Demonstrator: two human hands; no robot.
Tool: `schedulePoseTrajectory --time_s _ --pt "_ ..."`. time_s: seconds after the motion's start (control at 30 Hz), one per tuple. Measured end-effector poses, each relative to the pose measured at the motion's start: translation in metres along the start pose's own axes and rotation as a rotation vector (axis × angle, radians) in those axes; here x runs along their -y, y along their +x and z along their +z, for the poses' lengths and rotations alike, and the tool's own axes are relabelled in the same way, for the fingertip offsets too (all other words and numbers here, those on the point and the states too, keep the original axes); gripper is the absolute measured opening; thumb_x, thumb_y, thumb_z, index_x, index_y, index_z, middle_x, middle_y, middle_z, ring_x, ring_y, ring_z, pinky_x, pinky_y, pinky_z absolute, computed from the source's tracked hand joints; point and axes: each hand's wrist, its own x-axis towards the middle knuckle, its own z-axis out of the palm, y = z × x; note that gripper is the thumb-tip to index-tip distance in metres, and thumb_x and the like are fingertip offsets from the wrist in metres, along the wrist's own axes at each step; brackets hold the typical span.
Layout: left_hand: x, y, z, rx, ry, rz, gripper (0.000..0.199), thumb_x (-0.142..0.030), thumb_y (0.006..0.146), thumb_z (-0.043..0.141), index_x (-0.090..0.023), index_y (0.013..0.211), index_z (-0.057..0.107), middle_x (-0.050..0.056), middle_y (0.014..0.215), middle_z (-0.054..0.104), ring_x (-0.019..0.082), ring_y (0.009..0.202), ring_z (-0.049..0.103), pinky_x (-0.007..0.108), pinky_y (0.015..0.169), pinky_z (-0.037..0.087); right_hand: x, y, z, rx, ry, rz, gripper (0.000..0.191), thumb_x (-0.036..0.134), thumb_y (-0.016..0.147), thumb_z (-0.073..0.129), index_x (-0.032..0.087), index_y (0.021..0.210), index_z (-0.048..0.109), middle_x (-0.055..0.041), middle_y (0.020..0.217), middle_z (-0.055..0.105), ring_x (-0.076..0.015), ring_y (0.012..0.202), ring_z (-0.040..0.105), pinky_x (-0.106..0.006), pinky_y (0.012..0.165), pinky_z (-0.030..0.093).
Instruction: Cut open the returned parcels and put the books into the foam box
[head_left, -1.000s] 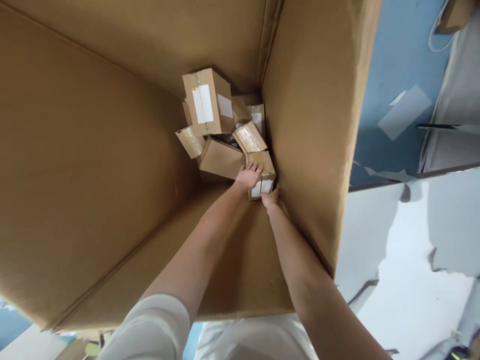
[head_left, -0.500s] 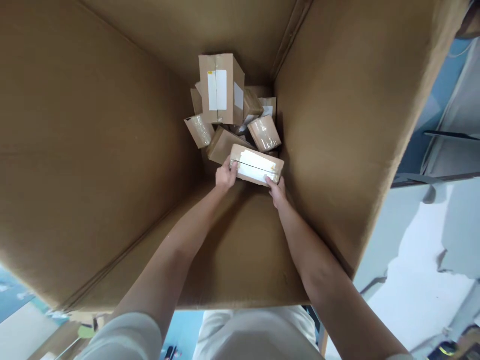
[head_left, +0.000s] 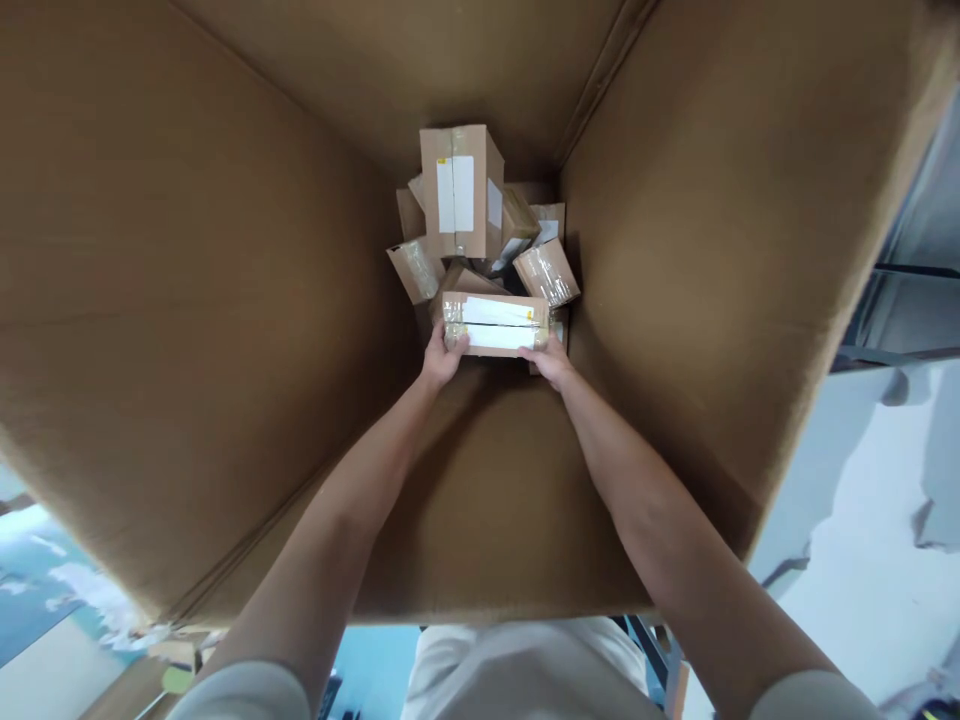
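Observation:
Both my arms reach down into a big cardboard carton [head_left: 480, 500]. Between my hands is a small oblong cardboard box [head_left: 487, 350], taped at both ends, with a white label and a yellow mark facing up. My left hand [head_left: 444, 357] grips its left end, thumb on the front edge. At the right end, my right hand [head_left: 551, 362] holds it with the thumb on the label side. The fingers under the box are hidden. Just behind it lies a partly covered brown box [head_left: 472, 281].
A taller labelled box [head_left: 461, 190] tops the pile at the far end. Smaller taped boxes lie at its left [head_left: 417, 270] and right [head_left: 547, 273]. The carton's walls [head_left: 675, 250] rise steeply on every side around my arms.
The oblong box has swung from a slant to nearly level and shifted slightly left, still in both hands. Another box's edge now shows under its right end. The view has shifted a little.

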Motion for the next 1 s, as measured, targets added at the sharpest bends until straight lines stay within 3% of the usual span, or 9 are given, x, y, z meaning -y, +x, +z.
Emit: schedulePoseTrajectory --time_s 0.1,0.23,0.43,0.5,0.57,0.63,0.73,0.87,1.0 --pt "-0.022 -0.018 -0.011 -0.005 0.013 0.041 0.070 -0.041 0.078 0.065 -0.016 0.139 0.041 0.012 0.134 0.056 0.023 0.123 0.053 0.038 0.109 0.037 0.022 -0.025 -0.002 0.016 0.052 -0.011 0.075 0.022 0.065 0.076 0.022 0.132 0.043 -0.0060 0.119 0.066 -0.0193 0.105 0.063 -0.040 0.098 0.047" --pt "-0.094 -0.064 -0.044 -0.025 0.040 0.103 0.064 -0.041 0.079 0.064 -0.015 0.134 0.046 0.011 0.128 0.060 0.023 0.118 0.056 0.038 0.107 0.039 0.083 -0.084 -0.008 0.022 0.044 -0.090 0.075 0.027 0.067 0.075 0.020 0.135 0.042 -0.0072 0.118 0.066 -0.0218 0.106 0.063 -0.042 0.098 0.047" --pt "-0.242 -0.194 -0.103 -0.128 0.141 0.305 0.051 -0.044 0.082 0.061 -0.017 0.124 0.053 0.009 0.117 0.064 0.023 0.108 0.061 0.036 0.099 0.046 0.191 -0.243 -0.045 -0.071 -0.084 -0.403 0.078 0.035 0.072 0.072 0.021 0.140 0.038 -0.0092 0.129 0.059 -0.0265 0.118 0.056 -0.044 0.105 0.041" --pt "-0.278 -0.239 -0.116 -0.139 0.212 0.354 0.049 -0.046 0.084 0.057 -0.017 0.124 0.053 0.010 0.117 0.063 0.025 0.109 0.060 0.038 0.098 0.047 0.213 -0.301 -0.069 -0.163 -0.112 -0.493 0.079 0.039 0.075 0.070 0.022 0.143 0.035 -0.0097 0.132 0.056 -0.0280 0.121 0.053 -0.045 0.106 0.040" --pt "-0.304 -0.277 -0.115 -0.097 0.213 0.368 0.049 -0.049 0.083 0.057 -0.018 0.121 0.054 0.010 0.113 0.064 0.026 0.105 0.062 0.039 0.093 0.050 0.219 -0.353 -0.099 -0.287 -0.083 -0.585 0.076 0.042 0.077 0.068 0.024 0.143 0.035 -0.0091 0.133 0.055 -0.0273 0.120 0.053 -0.044 0.104 0.041" --pt "-0.321 -0.308 -0.096 0.021 0.129 0.370 0.051 -0.050 0.081 0.061 -0.019 0.121 0.052 0.010 0.110 0.065 0.025 0.101 0.064 0.039 0.089 0.053 0.208 -0.392 -0.136 -0.388 -0.019 -0.659 0.069 0.044 0.078 0.067 0.025 0.139 0.039 -0.0080 0.132 0.055 -0.0257 0.117 0.054 -0.042 0.099 0.045" --pt "-0.333 -0.344 -0.034 0.253 0.021 0.345 0.056 -0.049 0.074 0.070 -0.019 0.117 0.049 0.011 0.111 0.066 0.024 0.098 0.066 0.040 0.087 0.055 0.166 -0.423 -0.202 -0.471 0.088 -0.687 0.059 0.047 0.081 0.063 0.024 0.133 0.046 -0.0082 0.129 0.057 -0.0245 0.113 0.056 -0.038 0.091 0.051" --pt "-0.330 -0.369 0.080 0.483 -0.024 0.278 0.059 -0.042 0.071 0.074 -0.018 0.116 0.044 0.015 0.118 0.064 0.025 0.102 0.066 0.045 0.092 0.053 0.091 -0.427 -0.293 -0.563 0.172 -0.621 0.062 0.052 0.079 0.062 0.021 0.132 0.048 -0.0104 0.130 0.055 -0.0258 0.115 0.053 -0.041 0.093 0.050" --pt "-0.313 -0.372 0.179 0.588 -0.032 0.267 0.058 -0.037 0.074 0.073 -0.017 0.118 0.040 0.020 0.130 0.057 0.027 0.111 0.063 0.047 0.097 0.050 0.036 -0.408 -0.371 -0.548 0.205 -0.583 0.064 0.054 0.077 0.063 0.024 0.131 0.051 -0.0094 0.128 0.057 -0.0256 0.115 0.054 -0.045 0.099 0.045"
